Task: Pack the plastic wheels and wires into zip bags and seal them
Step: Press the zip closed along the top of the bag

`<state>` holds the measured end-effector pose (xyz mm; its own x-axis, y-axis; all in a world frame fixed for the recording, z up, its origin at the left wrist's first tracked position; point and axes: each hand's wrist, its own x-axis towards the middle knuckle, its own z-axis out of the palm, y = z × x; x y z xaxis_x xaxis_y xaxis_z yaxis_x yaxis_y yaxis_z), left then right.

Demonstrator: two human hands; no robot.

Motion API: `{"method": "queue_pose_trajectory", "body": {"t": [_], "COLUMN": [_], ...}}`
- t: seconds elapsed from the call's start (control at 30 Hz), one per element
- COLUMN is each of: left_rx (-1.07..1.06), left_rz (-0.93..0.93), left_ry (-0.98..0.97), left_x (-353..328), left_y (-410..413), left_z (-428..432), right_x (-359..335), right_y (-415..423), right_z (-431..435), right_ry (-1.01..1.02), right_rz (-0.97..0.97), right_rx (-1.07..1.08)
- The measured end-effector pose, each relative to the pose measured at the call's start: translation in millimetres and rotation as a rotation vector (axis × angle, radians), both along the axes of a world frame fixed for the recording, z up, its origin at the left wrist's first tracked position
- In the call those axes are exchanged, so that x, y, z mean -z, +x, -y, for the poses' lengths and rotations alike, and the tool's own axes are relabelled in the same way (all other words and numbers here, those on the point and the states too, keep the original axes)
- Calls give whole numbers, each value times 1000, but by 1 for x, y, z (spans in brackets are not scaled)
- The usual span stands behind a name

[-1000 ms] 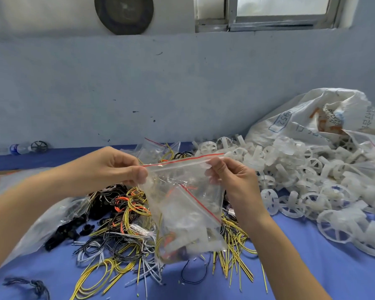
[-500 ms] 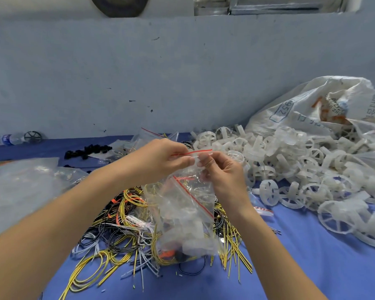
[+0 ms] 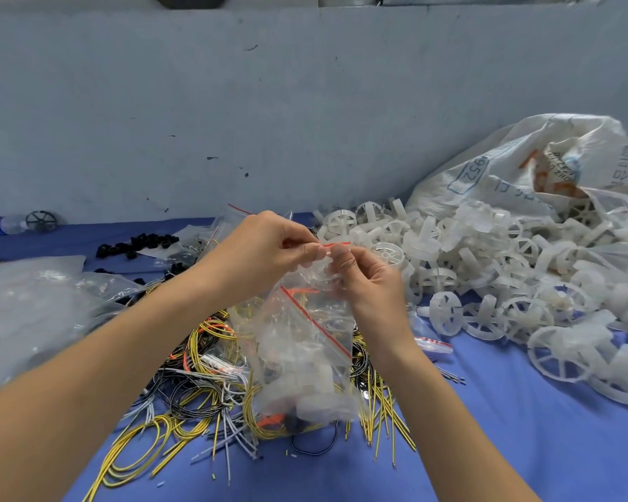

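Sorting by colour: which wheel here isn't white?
The dark wheel standing at the far left beside the water bottle; the wheels piled on the right are all white.

White sack (image 3: pixel 515 164) and wheel pile (image 3: pixel 504 269) run past the right edge.

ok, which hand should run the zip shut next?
Left, probably. The left hand pinches the zip bag at its red strip, with the exposed stretch just beyond its fingertips; the right hand pinches that far end as an anchor.
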<state>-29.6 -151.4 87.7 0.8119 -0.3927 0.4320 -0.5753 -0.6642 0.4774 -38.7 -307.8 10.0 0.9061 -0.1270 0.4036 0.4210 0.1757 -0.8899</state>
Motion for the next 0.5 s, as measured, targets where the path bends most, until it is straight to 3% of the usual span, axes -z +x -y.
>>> {"method": "queue_pose_trajectory", "body": {"t": [0.17,0.33,0.5], "left_rx": [-13,-23,-43], "left_rz": [-48,-198,-123], "left_ry": [-39,102,127], "left_x": [-1,-7,-7], "left_y": [-5,-4,-8], "left_z": [1,-1,1], "right_x": [2,-1,-1], "right_y": [-3,-5,-9], "right_z": [-4,-2,-2], "right_ry": [15,34,111], "right_rz": [14,21,12], "right_rx": [30,26,-10]}}
